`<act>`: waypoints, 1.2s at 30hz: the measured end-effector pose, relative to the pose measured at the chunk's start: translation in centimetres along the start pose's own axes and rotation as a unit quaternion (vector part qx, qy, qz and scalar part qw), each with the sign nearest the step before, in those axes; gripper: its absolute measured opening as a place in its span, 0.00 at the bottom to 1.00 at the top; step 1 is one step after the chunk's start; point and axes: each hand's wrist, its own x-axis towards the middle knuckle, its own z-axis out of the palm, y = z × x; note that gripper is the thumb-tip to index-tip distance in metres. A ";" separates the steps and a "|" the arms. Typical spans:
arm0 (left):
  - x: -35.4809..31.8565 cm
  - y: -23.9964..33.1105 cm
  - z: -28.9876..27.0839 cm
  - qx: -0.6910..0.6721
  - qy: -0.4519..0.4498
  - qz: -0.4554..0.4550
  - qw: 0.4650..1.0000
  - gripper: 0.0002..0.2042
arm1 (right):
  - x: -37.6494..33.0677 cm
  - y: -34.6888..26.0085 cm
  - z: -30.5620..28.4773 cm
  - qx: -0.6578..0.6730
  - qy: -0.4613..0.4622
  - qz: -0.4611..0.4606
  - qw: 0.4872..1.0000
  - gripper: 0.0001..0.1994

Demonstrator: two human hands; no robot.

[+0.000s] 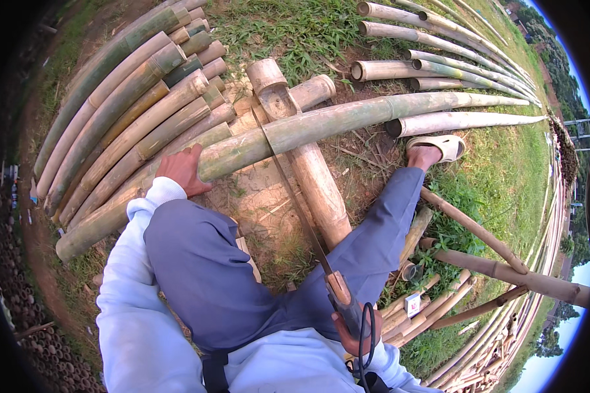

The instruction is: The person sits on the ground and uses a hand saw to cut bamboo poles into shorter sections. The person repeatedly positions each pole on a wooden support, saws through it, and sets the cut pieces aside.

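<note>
A long green-grey bamboo pole [347,119] stretches from near my left side toward the far right, resting across a notched length of bamboo [318,193]. My left hand [182,171] grips the pole close to its left end. In my right hand [355,333], low in front of my body, is the handle of a handsaw [295,193]. The saw's long, thin blade slants up and away, crossing the pole a short way right of my left hand. Whether its teeth have entered the bamboo cannot be made out. Pale sawdust [255,196] lies below.
Cut bamboo lengths [131,124] are stacked at the left. More long poles [452,69] lie at the far right. My sandalled foot [439,147] stands beside the pole. Propped bamboo bars [505,272] and a small white box [412,304] are at the near right.
</note>
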 end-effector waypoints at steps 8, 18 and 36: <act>0.9 1.1 -2.0 0.004 0.000 0.001 1.000 0.37 | 18.8 2.6 8.7 0.143 0.018 -0.028 0.989 0.08; 0.0 0.4 -0.8 -0.003 -0.003 -0.006 1.000 0.37 | 0.2 1.4 1.7 0.058 0.002 0.039 0.998 0.11; -0.2 0.0 -0.1 -0.017 -0.010 0.006 1.000 0.36 | 3.0 1.8 1.0 0.101 -0.016 0.024 0.995 0.14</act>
